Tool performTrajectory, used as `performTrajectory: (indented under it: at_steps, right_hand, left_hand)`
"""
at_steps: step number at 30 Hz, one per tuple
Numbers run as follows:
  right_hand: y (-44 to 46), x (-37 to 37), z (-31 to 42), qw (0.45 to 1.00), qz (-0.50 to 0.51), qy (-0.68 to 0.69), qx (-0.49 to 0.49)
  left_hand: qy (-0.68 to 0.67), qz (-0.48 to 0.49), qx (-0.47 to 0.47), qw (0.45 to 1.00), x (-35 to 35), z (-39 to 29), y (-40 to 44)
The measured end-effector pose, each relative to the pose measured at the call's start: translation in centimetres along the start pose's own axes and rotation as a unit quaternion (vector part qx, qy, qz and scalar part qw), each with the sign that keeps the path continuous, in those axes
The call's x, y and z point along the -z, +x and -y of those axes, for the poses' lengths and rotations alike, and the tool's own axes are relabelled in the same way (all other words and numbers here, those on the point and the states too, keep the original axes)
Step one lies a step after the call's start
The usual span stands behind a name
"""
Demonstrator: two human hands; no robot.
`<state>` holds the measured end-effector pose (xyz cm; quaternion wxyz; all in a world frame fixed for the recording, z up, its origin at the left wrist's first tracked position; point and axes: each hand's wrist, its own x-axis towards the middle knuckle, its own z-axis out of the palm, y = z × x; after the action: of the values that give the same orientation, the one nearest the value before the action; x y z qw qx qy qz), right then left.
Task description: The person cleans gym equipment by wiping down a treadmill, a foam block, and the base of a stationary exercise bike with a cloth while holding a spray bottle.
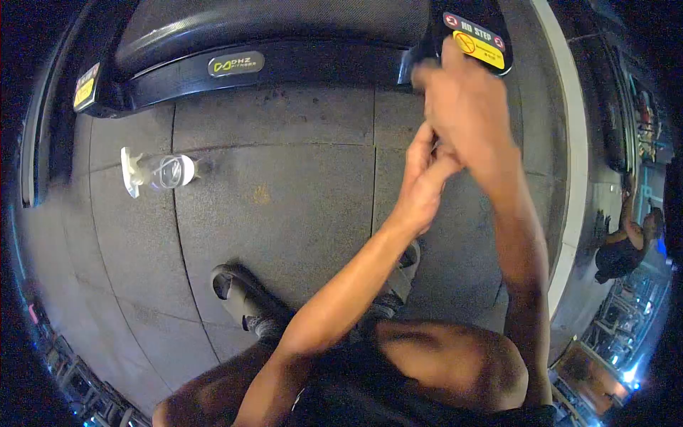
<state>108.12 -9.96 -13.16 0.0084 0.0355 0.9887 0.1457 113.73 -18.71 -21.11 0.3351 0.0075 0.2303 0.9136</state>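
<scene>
My right hand [469, 117] is at the corner of the black treadmill frame, partly over the yellow "NO STEP" label [486, 51]. Motion blur smears its fingers, so their grip is unclear. Just below, my left hand [421, 188] meets the right one, fingers drawn together. Whatever they hold, if anything, is hidden between the two hands. Off to the left on the floor is a clear spray bottle [169, 172] with a white trigger head; I cannot tell if it stands or lies.
The treadmill's rear edge [306, 67] with a DHZ Fitness badge [236, 64] spans the top. Grey floor tiles [277, 185] lie below. My feet in dark slides [245, 295] are underneath me. A pale strip [575, 142] runs along the right; beyond it a mirror shows a person [622, 249].
</scene>
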Motion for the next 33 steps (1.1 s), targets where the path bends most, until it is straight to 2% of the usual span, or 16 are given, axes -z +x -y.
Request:
performTrajectory:
  at_steps: [2, 4, 7, 8, 10, 11, 15, 16, 19, 21, 22, 23, 25, 26, 29, 33]
  right_hand:
    - [-1.7, -3.1, 0.1, 0.998, -0.02, 0.054, 0.02]
    - [-3.2, -5.3, 0.4, 0.994, -0.058, 0.097, 0.009]
    - [-4.0, -4.0, 1.4, 0.98, -0.115, 0.158, -0.037]
    - [-3.6, -3.7, 1.5, 0.971, -0.171, 0.161, -0.036]
    - [-2.0, -2.8, 1.7, 0.972, -0.185, 0.127, -0.067]
    - [-1.1, -2.6, 1.9, 0.971, -0.193, 0.11, -0.084]
    - [0.3, -3.1, 3.3, 0.986, -0.128, 0.017, -0.105]
    - [0.1, -3.2, 3.4, 0.985, -0.137, 0.033, -0.104]
    - [-1.5, -2.1, 4.0, 0.985, -0.03, 0.107, -0.135]
    - [-2.0, -3.9, 3.5, 0.96, -0.126, 0.222, -0.117]
    - [-2.3, -5.1, 3.5, 0.939, -0.173, 0.278, -0.106]
    - [-2.2, -6.1, 3.7, 0.915, -0.212, 0.324, -0.118]
    - [-1.8, -8.2, 3.7, 0.854, -0.288, 0.409, -0.142]
    - [-1.9, -9.1, 3.9, 0.823, -0.289, 0.463, -0.157]
    - [-1.6, -8.6, 5.1, 0.856, -0.257, 0.418, -0.162]
    - [-0.6, -7.7, 5.5, 0.892, -0.155, 0.379, -0.192]
  left_hand:
    - [0.032, -0.023, 0.044, 0.998, 1.7, 0.8, -1.1]
    - [0.057, -0.036, 0.021, 0.998, 2.4, 1.9, -2.5]
    - [0.098, -0.042, -0.014, 0.994, 2.9, 1.7, -2.8]
    - [0.113, -0.045, -0.029, 0.992, 2.9, 1.3, -2.4]
    - [0.136, -0.044, -0.066, 0.988, 2.7, 0.2, -0.8]
    - [0.132, -0.038, -0.051, 0.989, 2.9, -0.5, 0.2]
    - [0.151, -0.044, -0.02, 0.987, 4.1, -2.5, 1.9]
    - [0.158, -0.044, -0.014, 0.986, 4.3, -3.2, 1.5]
    - [0.223, -0.065, -0.04, 0.972, 6.1, -3.6, 1.1]
    - [0.244, -0.088, -0.056, 0.964, 7.1, -3.5, 0.8]
    - [0.332, -0.113, -0.077, 0.933, 7.7, -3.7, 1.0]
    - [0.409, -0.111, -0.138, 0.895, 8.3, -4.0, 1.3]
    - [0.55, -0.099, -0.255, 0.789, 7.8, -5.7, 2.1]
    - [0.574, -0.099, -0.266, 0.768, 7.3, -6.5, 2.8]
    - [0.611, -0.086, -0.315, 0.721, 7.1, -7.7, 5.3]
    - [0.605, -0.111, -0.255, 0.746, 6.1, -8.5, 6.4]
